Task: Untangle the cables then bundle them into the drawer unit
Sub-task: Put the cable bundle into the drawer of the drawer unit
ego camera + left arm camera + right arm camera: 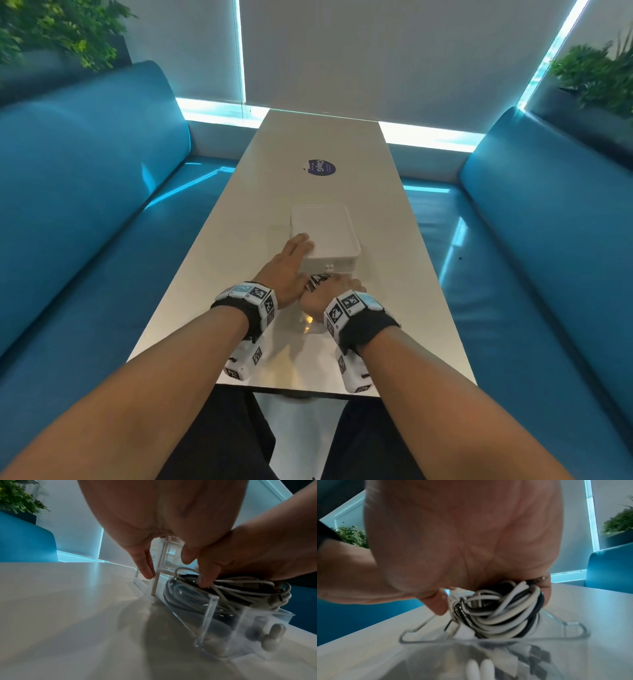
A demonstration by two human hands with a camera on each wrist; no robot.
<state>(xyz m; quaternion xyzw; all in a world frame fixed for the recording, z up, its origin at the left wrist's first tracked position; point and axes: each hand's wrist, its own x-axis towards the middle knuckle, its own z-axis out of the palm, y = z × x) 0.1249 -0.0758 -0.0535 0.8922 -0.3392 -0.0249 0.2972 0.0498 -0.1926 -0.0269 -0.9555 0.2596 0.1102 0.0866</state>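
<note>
A white drawer unit (323,236) stood on the long pale counter (308,144), with its clear lower drawer (211,616) pulled out toward the person. The left hand (287,270) lay flat against the unit's near left corner, fingers (145,566) straight, some over the top edge and others reaching down beside the frame, gripping nothing. The right hand (327,291) was over the open drawer, its fingers and thumb curled round a coiled bundle of white and black cables (498,609). From the left wrist view the bundle sat partly inside the drawer, its loops rising above the clear side wall; whether it rested on the drawer floor could not be told. Two small white knobs (272,635) showed on the drawer's clear front. A round dark sticker (319,167) lay farther along the counter, well beyond the unit. Blue upholstered benches (85,192) ran along both sides, and green plants (61,31) stood behind them.
</note>
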